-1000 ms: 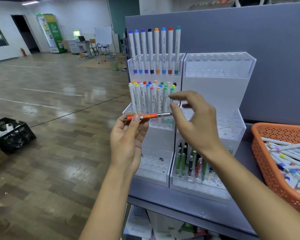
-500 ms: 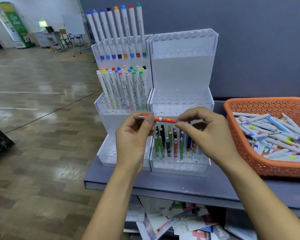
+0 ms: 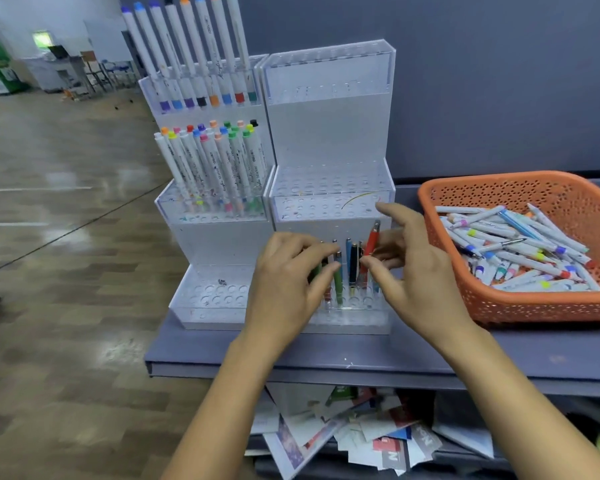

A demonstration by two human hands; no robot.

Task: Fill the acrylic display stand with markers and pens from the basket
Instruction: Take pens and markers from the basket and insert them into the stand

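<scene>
At the grey desk (image 3: 361,351), our right hand (image 3: 416,275) pinches a slim orange-red pen with a silver end (image 3: 369,252) between thumb and curled fingers, with the index finger lifted clear. The pen stands almost upright, leaning slightly right, its lower end down among the holes of the bottom tier of the clear acrylic display stand (image 3: 329,133). Our left hand (image 3: 284,285) curls against the row of green and black pens (image 3: 353,265) standing in that tier; we cannot tell whether it grips one or only steadies them. To seat the pen well, we judge, we should straighten it over a free hole, let the tip find its way down, and release only once it stands unaided, while the left hand keeps its neighbours from tipping. The two upper tiers of this stand show only bare holes, and the orange perforated plastic basket (image 3: 499,187) just to the right holds a heap of white markers with coloured bands (image 3: 520,252), so we reckon most of the filling lies ahead.
</scene>
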